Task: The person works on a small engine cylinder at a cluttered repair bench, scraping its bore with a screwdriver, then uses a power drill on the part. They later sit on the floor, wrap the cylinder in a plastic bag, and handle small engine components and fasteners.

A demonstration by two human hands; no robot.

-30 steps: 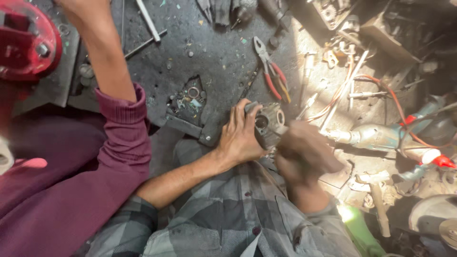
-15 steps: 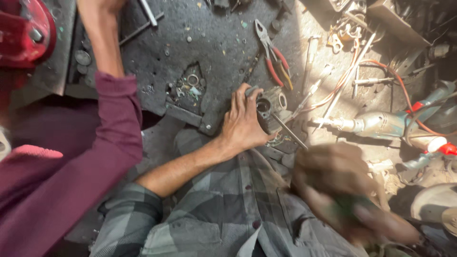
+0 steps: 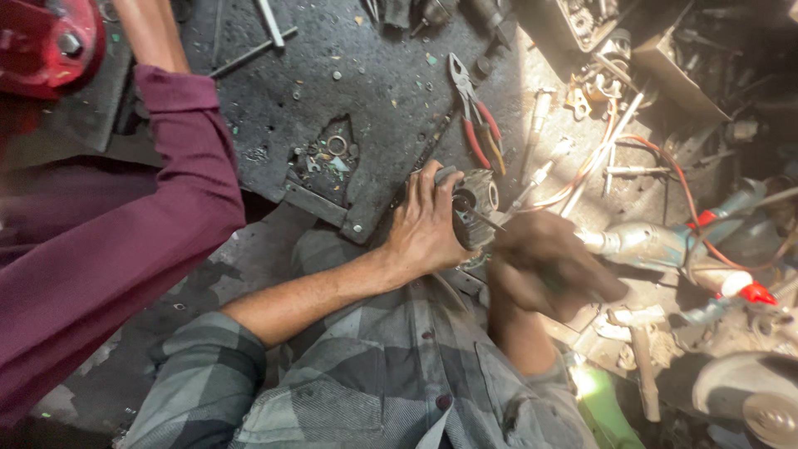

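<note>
The fingers (image 3: 426,189) of the left hand (image 3: 428,226) were curled tight around a small grey metal motor housing (image 3: 478,204), pressing it down near the middle of the frame. The right hand (image 3: 544,264), blurred, was closed in a fist around the handle of a screwdriver (image 3: 486,219); its thin shaft ran up and left to the dark round opening of the housing, touching it. How tightly the right fingers gripped could not be told through the blur.

Just beyond the left fingers lay the dark, grimy desk (image 3: 366,75), scattered with small bits. A broken hollow (image 3: 326,158) in its surface, left of the hand, held a metal ring and loose scraps. Above the housing, red-handled pliers (image 3: 474,112) lay on the desk, handles pointing down and right. To the right of centre sat a jumble of wires, metal rods and a grey power tool (image 3: 640,243) with a red-tipped part beside it. A green object (image 3: 603,407) showed at the lower right, near the person's checked grey shirt (image 3: 374,391).

In the left of the frame another person's arm in a maroon sleeve (image 3: 125,233) reached toward the upper left, where a red metal vise (image 3: 46,41) stood.
</note>
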